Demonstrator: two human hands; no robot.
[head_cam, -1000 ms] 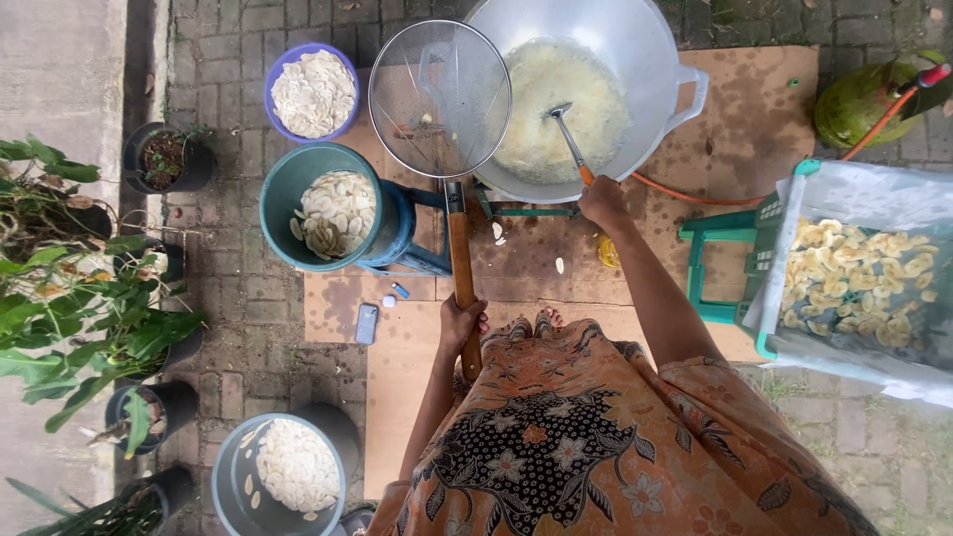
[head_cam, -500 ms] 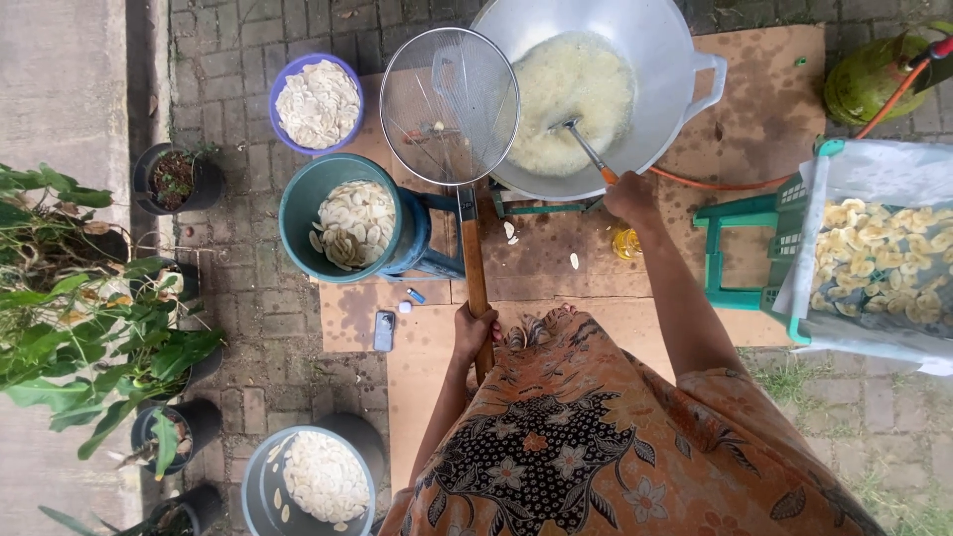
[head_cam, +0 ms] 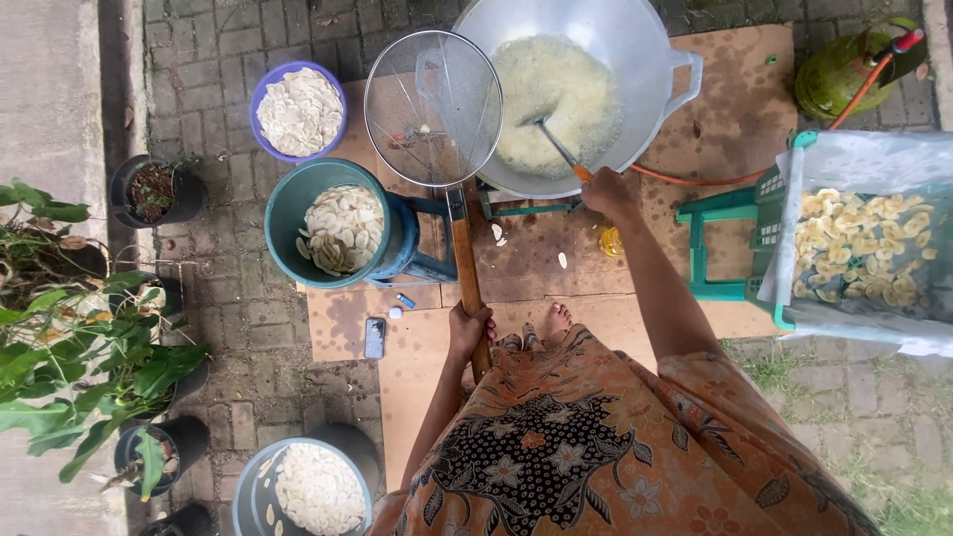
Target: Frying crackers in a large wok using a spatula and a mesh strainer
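Note:
My left hand grips the long wooden handle of a round wire-mesh skimmer, whose basket hovers empty beside the left rim of a big metal wok. My right hand holds a metal stirring tool with an orange grip, its tip dipped in the foaming pale oil and chips in the wok. A teal bucket of raw pale slices stands under the skimmer's left side.
A purple bowl of slices sits at the back left and a grey bucket of slices near left. A lined crate of yellow fried chips rests on a green stool at the right. A green gas cylinder, potted plants and a phone on cardboard.
The view has shifted so the scene sits further right and lower. The skimmer and stirring tool keep nearly the same places relative to the wok; both hands keep their grips.

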